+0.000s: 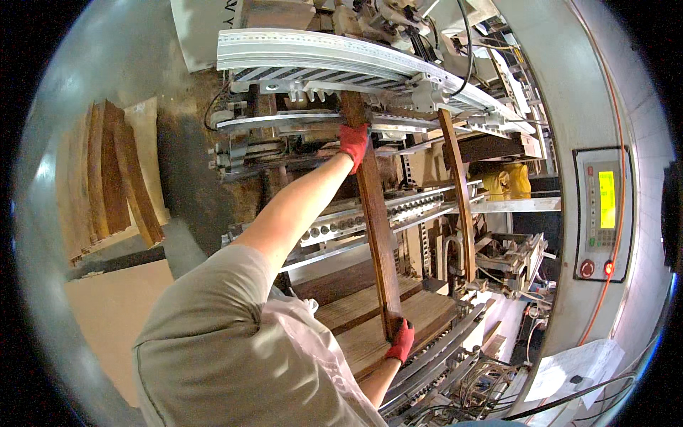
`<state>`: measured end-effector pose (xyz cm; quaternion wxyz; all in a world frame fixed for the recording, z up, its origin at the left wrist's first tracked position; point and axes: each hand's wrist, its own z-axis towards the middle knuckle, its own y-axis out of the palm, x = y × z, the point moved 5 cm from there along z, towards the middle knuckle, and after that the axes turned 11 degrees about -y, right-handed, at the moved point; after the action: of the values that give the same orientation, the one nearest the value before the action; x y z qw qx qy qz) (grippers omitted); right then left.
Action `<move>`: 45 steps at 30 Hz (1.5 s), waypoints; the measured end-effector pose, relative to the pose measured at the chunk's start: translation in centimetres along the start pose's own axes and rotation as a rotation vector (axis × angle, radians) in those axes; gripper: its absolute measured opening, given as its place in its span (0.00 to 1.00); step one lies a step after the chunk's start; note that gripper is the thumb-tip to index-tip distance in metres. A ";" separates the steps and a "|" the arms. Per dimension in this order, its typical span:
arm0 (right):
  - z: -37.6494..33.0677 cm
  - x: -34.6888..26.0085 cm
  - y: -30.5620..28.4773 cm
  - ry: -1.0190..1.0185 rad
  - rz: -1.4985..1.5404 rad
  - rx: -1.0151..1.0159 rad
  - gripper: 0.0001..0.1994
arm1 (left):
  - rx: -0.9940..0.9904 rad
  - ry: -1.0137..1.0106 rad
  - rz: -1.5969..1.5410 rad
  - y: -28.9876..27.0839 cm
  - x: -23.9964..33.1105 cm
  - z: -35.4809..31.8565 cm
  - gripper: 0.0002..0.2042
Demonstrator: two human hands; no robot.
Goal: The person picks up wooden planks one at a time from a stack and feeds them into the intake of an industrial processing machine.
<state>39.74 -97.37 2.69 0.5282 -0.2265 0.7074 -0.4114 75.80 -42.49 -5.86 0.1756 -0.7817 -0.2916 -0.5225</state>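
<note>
The red-gloved left hand [354, 147] grips the long brown board [377, 235] beside the machine's far metal rail [284, 122], while the right hand [402, 341] clasps its near end at the edge of the stacked planks [421, 313].

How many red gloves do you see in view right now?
2. One is on the left hand, toward the far end of the long brown board; the other is on the right hand, at its near end. I see no others.
</note>
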 end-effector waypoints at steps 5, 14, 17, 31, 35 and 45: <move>-4.2 -0.4 -0.4 -0.015 -0.015 -0.068 0.19 | 0.139 0.508 1.503 2.4 2.8 -4.0 0.23; -5.9 -1.9 -0.6 0.004 0.421 -0.255 0.30 | 0.030 -0.092 -0.152 2.4 -1.9 0.4 0.27; -4.2 0.2 -0.8 0.007 0.287 -0.254 0.25 | -0.012 -0.162 -0.212 2.8 -2.4 -2.2 0.29; -5.6 -6.6 -0.2 -0.150 0.219 -0.197 0.22 | 0.048 0.109 0.301 4.0 -5.3 -0.9 0.32; -6.4 -3.5 -1.0 -0.129 0.156 -0.165 0.20 | 0.018 -0.165 -0.109 3.3 -3.4 -5.2 0.32; -6.0 -8.3 -0.5 -0.283 -0.105 -0.142 0.13 | 0.177 0.232 0.195 2.6 -4.1 -2.8 0.31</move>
<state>36.94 -89.31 8.37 0.5831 -0.3555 0.6404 -0.3515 74.27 -47.27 -8.45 0.3262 -0.7222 -0.2369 -0.5621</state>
